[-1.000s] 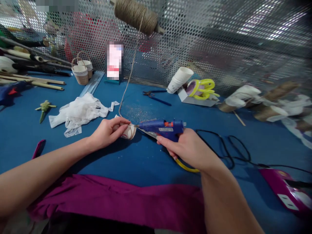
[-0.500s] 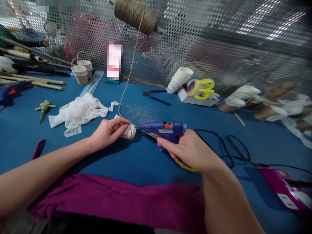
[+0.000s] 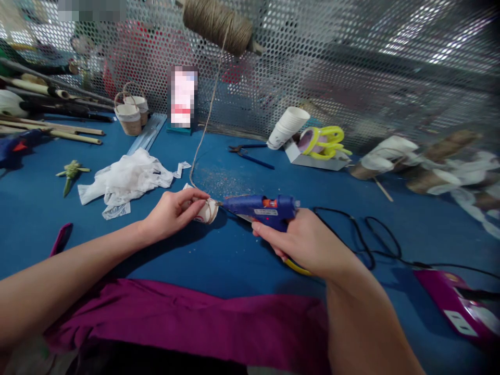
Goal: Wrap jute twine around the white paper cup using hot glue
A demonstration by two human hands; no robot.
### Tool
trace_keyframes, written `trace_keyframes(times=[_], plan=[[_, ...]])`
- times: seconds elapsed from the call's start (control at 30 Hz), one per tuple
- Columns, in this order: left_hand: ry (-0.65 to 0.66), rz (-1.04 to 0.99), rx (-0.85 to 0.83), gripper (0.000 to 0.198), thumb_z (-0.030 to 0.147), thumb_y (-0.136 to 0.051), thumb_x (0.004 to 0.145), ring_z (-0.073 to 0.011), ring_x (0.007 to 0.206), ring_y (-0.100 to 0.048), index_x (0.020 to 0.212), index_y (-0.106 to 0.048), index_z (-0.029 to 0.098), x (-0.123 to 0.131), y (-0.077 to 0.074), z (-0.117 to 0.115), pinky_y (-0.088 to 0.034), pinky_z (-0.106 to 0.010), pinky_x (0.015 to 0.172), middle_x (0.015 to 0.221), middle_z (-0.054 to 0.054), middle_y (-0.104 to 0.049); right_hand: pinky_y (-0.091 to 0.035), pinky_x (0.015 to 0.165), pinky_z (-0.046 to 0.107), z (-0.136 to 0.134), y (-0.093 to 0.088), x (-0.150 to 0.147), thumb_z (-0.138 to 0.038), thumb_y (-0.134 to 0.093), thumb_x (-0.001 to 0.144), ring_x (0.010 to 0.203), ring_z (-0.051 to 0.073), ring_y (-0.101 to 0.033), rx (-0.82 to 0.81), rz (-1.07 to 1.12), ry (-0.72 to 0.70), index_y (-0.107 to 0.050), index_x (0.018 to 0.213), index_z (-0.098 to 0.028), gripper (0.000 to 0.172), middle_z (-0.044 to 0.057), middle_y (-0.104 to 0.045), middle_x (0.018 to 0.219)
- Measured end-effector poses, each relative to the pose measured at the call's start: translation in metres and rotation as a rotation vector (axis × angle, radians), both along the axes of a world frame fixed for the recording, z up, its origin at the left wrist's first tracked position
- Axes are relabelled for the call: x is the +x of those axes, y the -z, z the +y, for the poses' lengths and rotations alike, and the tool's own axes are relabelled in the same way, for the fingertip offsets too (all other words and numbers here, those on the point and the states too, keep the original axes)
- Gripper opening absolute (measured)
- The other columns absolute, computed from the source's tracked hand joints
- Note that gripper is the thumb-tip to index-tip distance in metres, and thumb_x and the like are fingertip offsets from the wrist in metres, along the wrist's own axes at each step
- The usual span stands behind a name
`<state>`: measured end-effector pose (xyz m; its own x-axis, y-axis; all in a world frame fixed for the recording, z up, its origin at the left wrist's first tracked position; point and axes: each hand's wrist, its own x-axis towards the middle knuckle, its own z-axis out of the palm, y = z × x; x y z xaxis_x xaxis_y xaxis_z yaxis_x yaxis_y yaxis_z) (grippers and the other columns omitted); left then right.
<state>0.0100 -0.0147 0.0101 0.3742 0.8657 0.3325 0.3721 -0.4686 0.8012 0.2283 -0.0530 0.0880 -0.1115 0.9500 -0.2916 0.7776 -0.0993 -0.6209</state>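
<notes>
Looking down, in the head view, on a smooth blue tabletop. Showing near the middle a small white paper cup, tipped on its side and ringed near one end with rough, fibrous twine. Traceable upward from there to a fat, barrel-shaped spool, hung before a perforated metal screen.

Bordered on the left by a crumpled heap of thin white fabric, behind by blue-handled pliers, on the right by looping black cord. Opening toward the body into a broad stretch of blue, edged by soft purple cloth.

Pinching the cup between thumb and fingers with the left hand, close to the twine. Wrapped, with the right hand, around a hard blue glue gun; pointed nozzle-first at the cup's end, too small to tell whether touching. Also visible beneath: a curved yellow handle, partly hidden.
</notes>
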Motion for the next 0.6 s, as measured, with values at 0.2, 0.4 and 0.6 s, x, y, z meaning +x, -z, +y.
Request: trace_keyframes(times=[0.2, 0.4, 0.6], plan=[[-0.001, 0.001, 0.007, 0.022, 0.022, -0.047, 0.084, -0.0043, 0.038, -0.042, 0.094, -0.062, 0.009, 0.0001, -0.0001, -0.0003, -0.032, -0.014, 0.037, 0.051, 0.003, -0.057, -0.043, 0.039, 0.022, -0.0015, -0.0007, 0.0021, -0.038, -0.056, 0.075, 0.038, 0.012, -0.051, -0.001, 0.007, 0.006, -0.051, 0.055, -0.021, 0.027, -0.002, -0.052, 0.039], [-0.007, 0.014, 0.015, 0.021, 0.023, -0.047, 0.085, -0.0044, 0.038, -0.041, 0.093, -0.062, 0.011, -0.0001, 0.0004, -0.0002, -0.031, -0.015, 0.037, 0.052, 0.003, -0.058, -0.04, 0.037, 0.021, -0.002, -0.002, 0.0003, -0.038, -0.056, 0.074, 0.035, 0.011, -0.048, -0.005, 0.016, 0.013, -0.052, 0.056, -0.021, 0.025, -0.003, -0.051, 0.038], [0.005, 0.016, 0.019, 0.022, 0.023, -0.046, 0.085, -0.0046, 0.037, -0.042, 0.094, -0.062, 0.011, -0.0002, -0.0002, -0.0004, -0.032, -0.015, 0.037, 0.049, 0.004, -0.056, -0.039, 0.036, 0.021, -0.0025, -0.001, -0.0003, -0.039, -0.056, 0.074, 0.034, 0.01, -0.046, -0.005, 0.0, 0.022, -0.052, 0.056, -0.021, 0.025, -0.003, -0.049, 0.036]])
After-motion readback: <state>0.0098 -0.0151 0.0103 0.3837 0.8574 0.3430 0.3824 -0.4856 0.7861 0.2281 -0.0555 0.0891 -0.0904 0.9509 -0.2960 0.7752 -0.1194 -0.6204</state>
